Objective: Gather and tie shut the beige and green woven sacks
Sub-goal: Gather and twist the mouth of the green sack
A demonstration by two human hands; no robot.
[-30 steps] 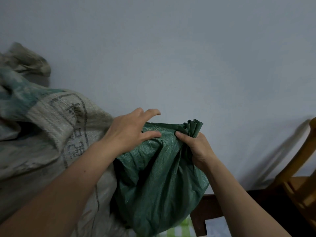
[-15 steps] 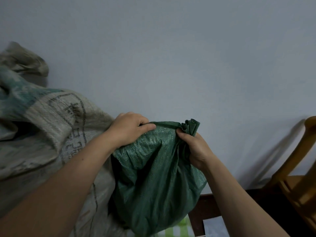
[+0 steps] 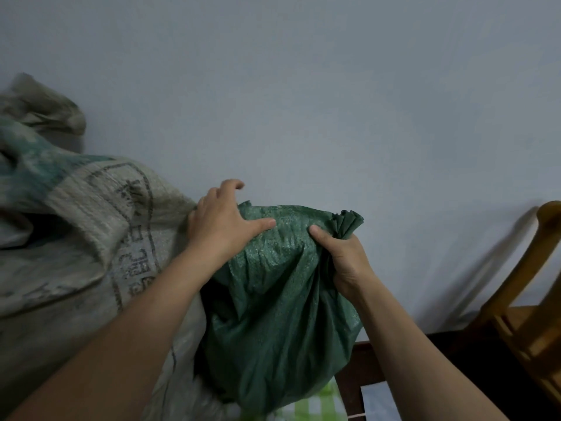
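Against the pale wall (image 3: 303, 101), right in front of you, the green sack (image 3: 273, 314) stands full and upright, pressed against the big beige sack (image 3: 91, 238) on its left. You're on the gathering step, I'd say, and only half the mouth is in. Your right hand (image 3: 343, 256) has the pleated neck (image 3: 347, 221) in a fist: fingers wrapped tight around the bunch, thumb pressing in from the near side, a short ruffle poking out above. Your left hand (image 3: 218, 226) is the loose one, palm down on the flat, ungathered stretch of the rim, thumb laid straight along the weave, fingers (image 3: 234, 185) spread wide and reaching over the far edge, gripping nothing as far as I can see.

To do this well, hook those left fingers under the far edge and feed the slack across in small folds into the right fist, one pleat at a time. Don't ease the right grip between folds; woven plastic like this looks slippery and springy, and the bunch will likely fan open. Slide the fist down close to the contents, so you've got tail enough above it for a knot. No cord shows anywhere, so I reckon the neck ties on itself. The beige sack's top, up at far left, looks crumpled; tied or not, I can't tell.
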